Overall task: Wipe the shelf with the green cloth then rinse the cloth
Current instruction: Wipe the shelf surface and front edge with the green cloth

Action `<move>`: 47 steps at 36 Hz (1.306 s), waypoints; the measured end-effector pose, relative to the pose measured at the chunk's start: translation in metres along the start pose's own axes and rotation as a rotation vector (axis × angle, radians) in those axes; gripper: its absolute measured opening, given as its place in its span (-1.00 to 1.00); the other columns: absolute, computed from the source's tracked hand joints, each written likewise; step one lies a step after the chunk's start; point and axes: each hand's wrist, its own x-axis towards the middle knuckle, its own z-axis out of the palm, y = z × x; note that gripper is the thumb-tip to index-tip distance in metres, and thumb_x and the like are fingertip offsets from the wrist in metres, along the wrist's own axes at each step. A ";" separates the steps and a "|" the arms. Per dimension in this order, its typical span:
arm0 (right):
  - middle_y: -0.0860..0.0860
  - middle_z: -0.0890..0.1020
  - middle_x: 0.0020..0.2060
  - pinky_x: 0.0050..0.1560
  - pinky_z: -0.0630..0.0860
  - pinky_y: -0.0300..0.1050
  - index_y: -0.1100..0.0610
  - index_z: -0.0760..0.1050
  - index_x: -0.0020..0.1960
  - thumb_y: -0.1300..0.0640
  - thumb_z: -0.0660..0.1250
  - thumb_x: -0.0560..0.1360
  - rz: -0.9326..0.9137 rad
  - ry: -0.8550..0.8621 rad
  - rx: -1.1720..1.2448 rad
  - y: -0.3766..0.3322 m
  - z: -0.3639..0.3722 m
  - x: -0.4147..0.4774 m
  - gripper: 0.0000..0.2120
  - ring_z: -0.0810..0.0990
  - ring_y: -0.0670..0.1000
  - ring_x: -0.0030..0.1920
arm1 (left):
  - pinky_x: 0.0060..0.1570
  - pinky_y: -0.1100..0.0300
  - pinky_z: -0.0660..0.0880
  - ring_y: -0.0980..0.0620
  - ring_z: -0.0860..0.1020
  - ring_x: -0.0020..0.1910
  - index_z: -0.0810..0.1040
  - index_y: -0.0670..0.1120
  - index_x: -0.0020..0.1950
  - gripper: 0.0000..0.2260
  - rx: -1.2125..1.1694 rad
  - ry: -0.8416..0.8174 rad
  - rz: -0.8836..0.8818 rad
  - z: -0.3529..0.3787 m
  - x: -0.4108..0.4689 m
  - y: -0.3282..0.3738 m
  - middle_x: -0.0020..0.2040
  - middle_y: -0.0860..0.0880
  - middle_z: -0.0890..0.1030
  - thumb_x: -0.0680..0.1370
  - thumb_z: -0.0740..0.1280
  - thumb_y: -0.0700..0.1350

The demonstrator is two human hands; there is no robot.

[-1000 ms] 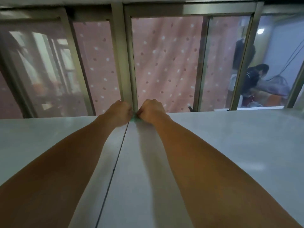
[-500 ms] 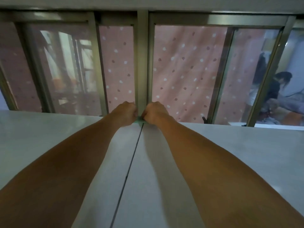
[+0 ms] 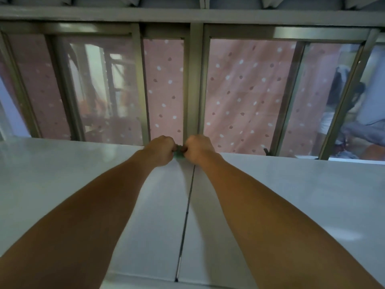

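Note:
Both my arms reach up along a pale white cabinet front point(image 3: 291, 195) to its top edge. My left hand point(image 3: 161, 150) and my right hand point(image 3: 198, 148) are fists side by side, both closed on a small bunched green cloth point(image 3: 178, 154). Only a sliver of the cloth shows between the knuckles; the rest is hidden inside the fists. The hands sit just above the dark vertical seam point(image 3: 186, 215) between two panels. The top surface of the shelf itself is out of sight.
Behind the hands runs a window with grey-green metal frames point(image 3: 194, 80) and a pink dotted curtain point(image 3: 245, 92) behind the glass. A person point(image 3: 345, 105) is seen through the far right pane.
The view has tilted and shifted, so the window frames sit further right and more of the top frame shows. My fists stay together on the cloth at the top edge.

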 end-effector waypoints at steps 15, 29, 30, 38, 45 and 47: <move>0.08 0.68 0.02 0.12 0.60 -0.06 0.03 0.73 0.11 0.07 0.38 0.54 0.094 0.008 0.011 -0.062 -0.027 -0.108 -0.80 0.58 0.09 -0.08 | -0.09 0.12 0.38 -0.11 0.49 -0.08 0.64 -0.09 0.19 -0.75 0.023 -0.059 0.094 -0.036 -0.104 0.000 0.07 -0.17 0.61 0.58 0.25 -0.20; -0.08 0.73 -0.04 -0.13 0.46 -0.23 -0.10 0.75 0.04 0.06 0.40 0.52 0.143 -0.004 0.047 -0.124 -0.047 -0.212 -0.82 0.61 0.02 0.01 | 0.01 -0.03 0.57 -0.15 0.58 -0.03 0.71 -0.05 0.02 -0.80 0.040 -0.089 0.136 -0.077 -0.214 -0.009 -0.07 -0.10 0.62 0.54 0.28 -0.14; -0.09 0.72 -0.04 -0.14 0.44 -0.24 -0.10 0.74 0.04 0.06 0.39 0.53 0.140 -0.003 0.046 -0.128 -0.048 -0.218 -0.82 0.61 0.01 0.01 | 0.01 -0.03 0.57 -0.14 0.58 -0.04 0.70 -0.05 0.03 -0.79 0.040 -0.087 0.142 -0.080 -0.221 -0.009 -0.07 -0.10 0.62 0.55 0.28 -0.13; -0.12 0.73 0.00 -0.04 0.54 -0.22 -0.11 0.73 0.08 0.02 0.41 0.54 0.126 0.007 0.048 -0.157 -0.057 -0.254 -0.83 0.62 0.00 0.02 | -0.09 0.10 0.49 -0.07 0.55 -0.08 0.70 -0.06 0.04 -0.79 0.034 -0.067 0.181 -0.093 -0.268 -0.017 -0.08 -0.08 0.60 0.60 0.25 -0.12; -0.08 0.73 0.03 -0.06 0.53 -0.23 -0.06 0.72 0.14 0.02 0.41 0.55 0.117 -0.014 0.035 -0.180 -0.060 -0.265 -0.81 0.61 0.00 0.00 | -0.07 0.11 0.49 -0.06 0.55 -0.04 0.68 -0.05 0.09 -0.79 0.035 -0.049 0.186 -0.099 -0.293 -0.032 -0.04 -0.07 0.59 0.61 0.25 -0.11; -0.10 0.73 0.02 -0.02 0.56 -0.22 -0.08 0.72 0.11 0.02 0.41 0.55 0.122 -0.023 0.025 -0.184 -0.060 -0.264 -0.82 0.61 -0.01 -0.01 | -0.05 0.09 0.52 -0.07 0.55 -0.05 0.69 -0.05 0.10 -0.78 0.039 -0.048 0.194 -0.099 -0.293 -0.036 -0.04 -0.08 0.60 0.61 0.25 -0.12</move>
